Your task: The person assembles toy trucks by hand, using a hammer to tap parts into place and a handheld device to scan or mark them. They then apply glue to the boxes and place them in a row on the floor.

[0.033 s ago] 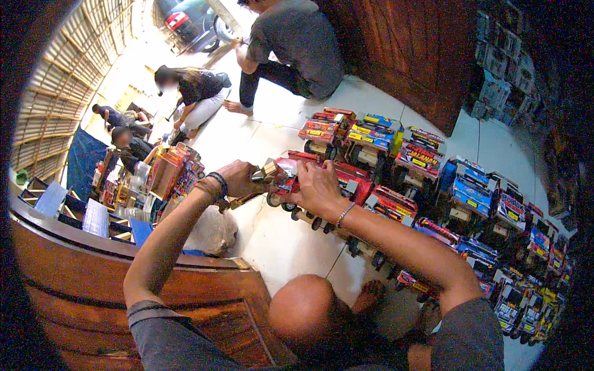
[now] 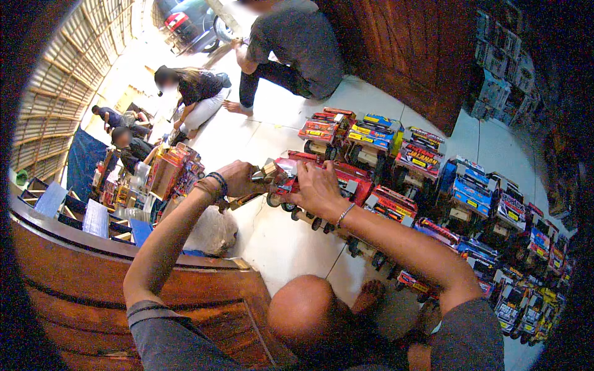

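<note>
A red toy truck [image 2: 356,180] with black wheels stands on the pale tiled floor in front of me. My right hand [image 2: 318,187] is closed on its left end, fingers over the top and thumb low on the near side. Close to that end, my left hand [image 2: 238,179] is curled round a small tool-like thing. A tan, block-shaped piece [image 2: 268,169] shows just beyond its fingers, touching or very near the truck. My fingers hide most of what the left hand holds, so its kind is unclear.
Rows of toy trucks [image 2: 467,191] in red, blue, black and yellow fill the floor to the right. A brown wooden panel [image 2: 185,303] is at lower left, beside a plastic-wrapped bundle [image 2: 212,232]. A seated person [image 2: 297,49] and others farther off work beyond.
</note>
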### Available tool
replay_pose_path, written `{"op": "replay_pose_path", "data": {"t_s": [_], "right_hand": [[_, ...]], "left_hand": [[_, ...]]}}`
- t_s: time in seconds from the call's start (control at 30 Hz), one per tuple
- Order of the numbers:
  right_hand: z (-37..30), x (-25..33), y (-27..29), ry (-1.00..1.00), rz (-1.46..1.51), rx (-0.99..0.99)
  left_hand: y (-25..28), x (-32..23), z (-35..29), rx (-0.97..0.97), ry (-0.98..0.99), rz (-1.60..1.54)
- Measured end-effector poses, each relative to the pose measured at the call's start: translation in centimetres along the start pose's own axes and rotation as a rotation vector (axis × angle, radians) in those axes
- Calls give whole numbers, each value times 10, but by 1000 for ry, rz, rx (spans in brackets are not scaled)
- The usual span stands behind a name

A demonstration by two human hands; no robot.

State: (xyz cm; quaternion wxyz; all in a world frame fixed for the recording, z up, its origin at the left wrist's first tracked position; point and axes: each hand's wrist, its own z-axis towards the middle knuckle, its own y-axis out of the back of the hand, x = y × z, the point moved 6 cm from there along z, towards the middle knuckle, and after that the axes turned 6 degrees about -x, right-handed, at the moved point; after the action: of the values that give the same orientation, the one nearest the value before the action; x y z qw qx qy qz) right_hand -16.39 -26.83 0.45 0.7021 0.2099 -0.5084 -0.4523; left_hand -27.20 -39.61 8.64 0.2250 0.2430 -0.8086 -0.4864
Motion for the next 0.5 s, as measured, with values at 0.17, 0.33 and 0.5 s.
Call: {"op": "replay_pose_path", "data": {"t_s": [0.17, 0.33, 0.5], "right_hand": [[4, -4, -1, 16, -22, -68], [5, -4, 0, 11, 25, -53], [4, -2, 2, 16, 14, -34]], "left_hand": [[9, -2, 4, 30, 32, -24], [5, 2, 8, 64, 72, -47], [2, 5, 12, 64, 49, -2]]}}
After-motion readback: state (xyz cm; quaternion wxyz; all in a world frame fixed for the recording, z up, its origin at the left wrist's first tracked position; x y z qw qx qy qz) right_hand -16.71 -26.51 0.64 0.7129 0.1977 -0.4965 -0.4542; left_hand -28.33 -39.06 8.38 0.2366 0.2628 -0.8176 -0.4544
